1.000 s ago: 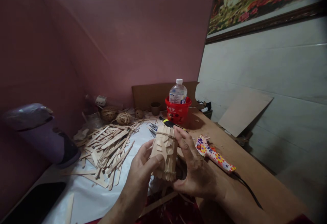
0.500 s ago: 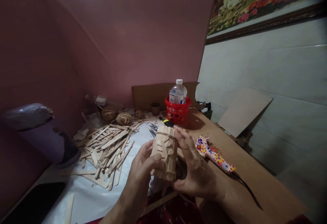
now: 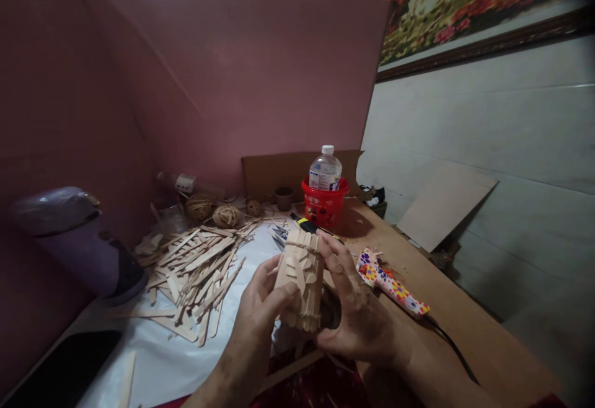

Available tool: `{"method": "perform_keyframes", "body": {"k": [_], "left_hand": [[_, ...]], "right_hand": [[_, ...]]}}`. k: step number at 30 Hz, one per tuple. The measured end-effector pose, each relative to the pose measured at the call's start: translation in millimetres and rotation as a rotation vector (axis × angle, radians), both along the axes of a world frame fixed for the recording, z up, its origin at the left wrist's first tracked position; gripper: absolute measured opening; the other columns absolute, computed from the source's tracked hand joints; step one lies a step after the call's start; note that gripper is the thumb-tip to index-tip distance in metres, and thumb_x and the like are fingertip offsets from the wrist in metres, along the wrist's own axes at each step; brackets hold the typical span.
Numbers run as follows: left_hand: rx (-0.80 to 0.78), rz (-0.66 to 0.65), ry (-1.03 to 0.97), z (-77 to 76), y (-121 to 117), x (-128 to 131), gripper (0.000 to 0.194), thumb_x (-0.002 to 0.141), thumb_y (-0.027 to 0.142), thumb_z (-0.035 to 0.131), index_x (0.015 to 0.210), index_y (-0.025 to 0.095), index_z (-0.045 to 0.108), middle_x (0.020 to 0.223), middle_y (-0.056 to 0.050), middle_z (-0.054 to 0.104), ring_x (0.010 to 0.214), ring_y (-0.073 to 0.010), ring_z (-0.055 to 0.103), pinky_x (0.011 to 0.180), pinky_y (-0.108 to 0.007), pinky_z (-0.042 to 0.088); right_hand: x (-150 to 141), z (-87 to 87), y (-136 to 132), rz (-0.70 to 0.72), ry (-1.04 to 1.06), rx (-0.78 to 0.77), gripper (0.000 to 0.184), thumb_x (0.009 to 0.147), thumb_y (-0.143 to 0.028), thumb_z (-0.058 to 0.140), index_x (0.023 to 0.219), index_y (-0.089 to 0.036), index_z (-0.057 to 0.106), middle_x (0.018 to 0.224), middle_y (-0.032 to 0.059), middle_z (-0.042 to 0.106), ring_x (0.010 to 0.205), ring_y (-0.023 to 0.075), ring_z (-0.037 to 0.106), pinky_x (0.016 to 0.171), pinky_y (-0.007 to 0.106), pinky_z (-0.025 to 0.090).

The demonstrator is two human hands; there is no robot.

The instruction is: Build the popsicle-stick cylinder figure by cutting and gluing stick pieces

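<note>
One pale wooden cylinder-like piece [image 3: 302, 278] of craft sticks, near centre, between two hands

And here's the grip: the left hand [image 3: 260, 302] has its thumb pressed on the face, fingers around the left side, pinching the piece. The right hand [image 3: 357, 309] makes a wide curve, fingers laid along the right side; whether its thumb bears on the near end, I can't tell. The step in hand looks like steadying and inspecting; any next move, I'd judge, calls for light, even pressure, those layered slips looking easy to knock.

Out to the containers! Far centre on the brown desk [image 3: 469, 333], a round red plastic tub [image 3: 316, 202] holds a clear white-capped plastic bottle [image 3: 325, 172]. Just left, a small brown round pot [image 3: 284, 198], contents hidden. Farther left, a clear plastic cup [image 3: 174, 219] behind the heaped pale wooden sticks [image 3: 199, 265], its contents unclear.
</note>
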State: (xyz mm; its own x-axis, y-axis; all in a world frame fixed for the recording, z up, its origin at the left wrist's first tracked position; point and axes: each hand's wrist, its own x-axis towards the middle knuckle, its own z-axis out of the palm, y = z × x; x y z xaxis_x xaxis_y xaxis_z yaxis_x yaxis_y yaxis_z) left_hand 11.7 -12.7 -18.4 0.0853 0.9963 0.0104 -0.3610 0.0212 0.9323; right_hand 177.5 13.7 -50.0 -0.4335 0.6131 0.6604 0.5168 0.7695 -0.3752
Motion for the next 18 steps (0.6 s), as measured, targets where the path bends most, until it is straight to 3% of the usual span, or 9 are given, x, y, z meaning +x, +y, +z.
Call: {"method": "perform_keyframes", "body": {"k": [10,14,18], "left_hand": [[-0.047,0.024,-0.020,9.3,-5.2,1.3,0.036,0.080,0.034,0.058,0.112,0.018,0.057,0.109,-0.010,0.066,0.097,-0.0262,0.062,0.078,-0.035,0.047],[-0.106,0.101,-0.028,8.1,-3.0,0.5,0.035,0.076,0.037,0.061,0.104,0.018,0.057,0.097,-0.009,0.067,0.089,-0.0257,0.063,0.071,-0.033,0.047],[-0.126,0.091,0.000,3.4,1.0,-1.6,0.032,0.074,0.039,0.064,0.100,0.021,0.057,0.095,-0.007,0.068,0.085,-0.0238,0.064,0.063,-0.029,0.046]], "right_hand": [[1.2,2.0,-1.5,0.004,-0.017,0.018,0.115,0.057,-0.012,0.067,0.149,-0.018,-0.001,0.155,0.0113,0.003,0.140,0.0347,0.016,0.111,0.051,0.029],[1.2,2.7,-3.1,0.028,-0.007,0.030,0.117,0.055,-0.013,0.068,0.149,-0.019,-0.002,0.155,0.0100,0.005,0.140,0.0357,0.016,0.110,0.052,0.031],[-0.1,2.3,-4.2,0.030,-0.002,0.041,0.116,0.056,-0.013,0.069,0.149,-0.019,-0.001,0.155,0.0099,0.005,0.140,0.0353,0.016,0.111,0.051,0.030]]}}
